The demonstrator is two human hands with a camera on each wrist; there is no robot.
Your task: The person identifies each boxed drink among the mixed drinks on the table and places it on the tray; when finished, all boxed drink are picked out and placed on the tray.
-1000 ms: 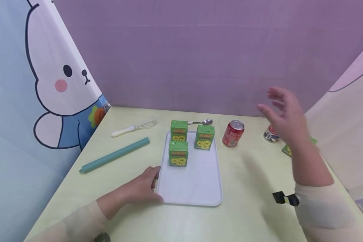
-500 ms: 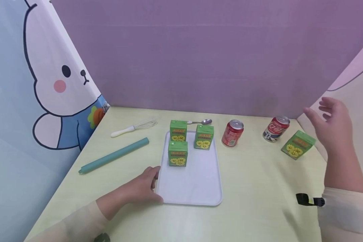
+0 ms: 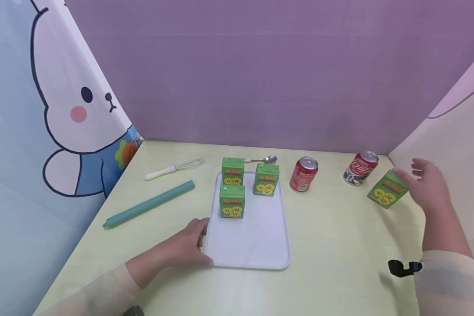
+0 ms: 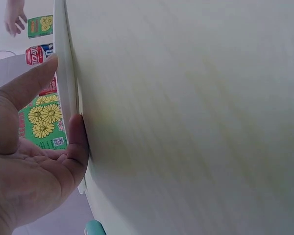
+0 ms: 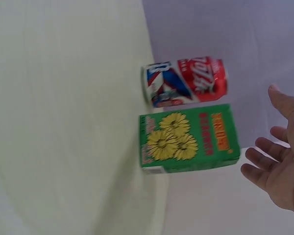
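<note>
My left hand holds the left edge of a white tray near its front corner. In the left wrist view, its thumb lies against the rim and a bent finger touches the edge lower down. Three green drink cartons with yellow flowers stand on the tray: a back left one, a back right one and a front left one. My right hand hovers by another green carton at the far right, fingers spread. The right wrist view shows a gap between them.
A red-and-blue cola can stands beside the far-right carton. Another red can is right of the tray. Behind the tray lies a spoon; to its left lie a whisk and a teal rolling pin.
My right hand has moved right, past the cola can, then down to the far-right carton. My left hand and the tray have stayed in place.
</note>
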